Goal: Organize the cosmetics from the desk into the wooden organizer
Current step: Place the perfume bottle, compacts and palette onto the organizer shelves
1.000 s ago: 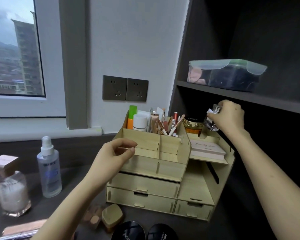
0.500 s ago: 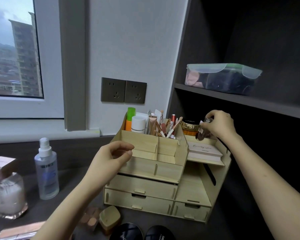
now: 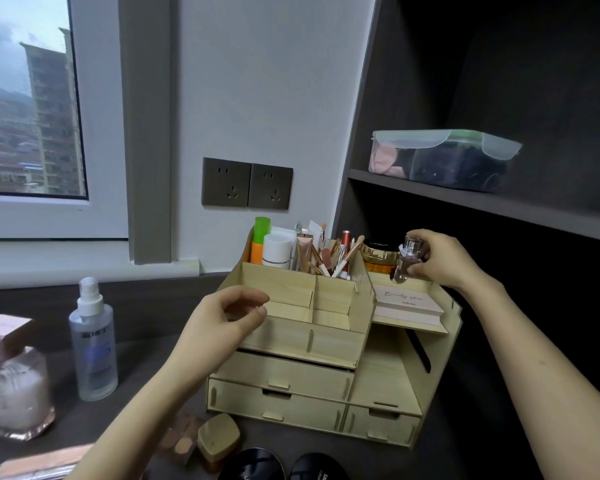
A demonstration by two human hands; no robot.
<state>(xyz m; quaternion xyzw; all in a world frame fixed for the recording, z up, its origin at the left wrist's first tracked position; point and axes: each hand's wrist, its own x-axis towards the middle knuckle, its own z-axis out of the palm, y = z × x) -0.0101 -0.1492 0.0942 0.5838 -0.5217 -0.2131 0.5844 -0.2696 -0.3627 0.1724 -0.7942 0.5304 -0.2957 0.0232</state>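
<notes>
The wooden organizer (image 3: pixel 329 372) stands on the dark desk, its back compartments filled with tubes and brushes (image 3: pixel 326 254). My right hand (image 3: pixel 437 258) pinches a small clear glass bottle (image 3: pixel 407 259) just above the organizer's right upper shelf, beside a gold-lidded jar (image 3: pixel 378 254) and over a pink flat box (image 3: pixel 407 301). My left hand (image 3: pixel 222 320) hovers at the organizer's front left compartment with loosely curled fingers, holding nothing. On the desk lie a spray bottle (image 3: pixel 92 341), a pink-capped glass bottle (image 3: pixel 13 375), a gold compact (image 3: pixel 219 439) and two black round compacts (image 3: pixel 284 465).
A dark shelf unit rises on the right, with a lidded plastic container (image 3: pixel 444 159) on its shelf. Wall sockets (image 3: pixel 246 183) sit behind the organizer. A window is at the left. A palette (image 3: pixel 181 441) and a pink flat item (image 3: pixel 42 464) lie at the desk's near edge.
My right hand has lowered the small glass bottle from above the organizer down to its right upper shelf. My left hand has stayed by the front left compartment.
</notes>
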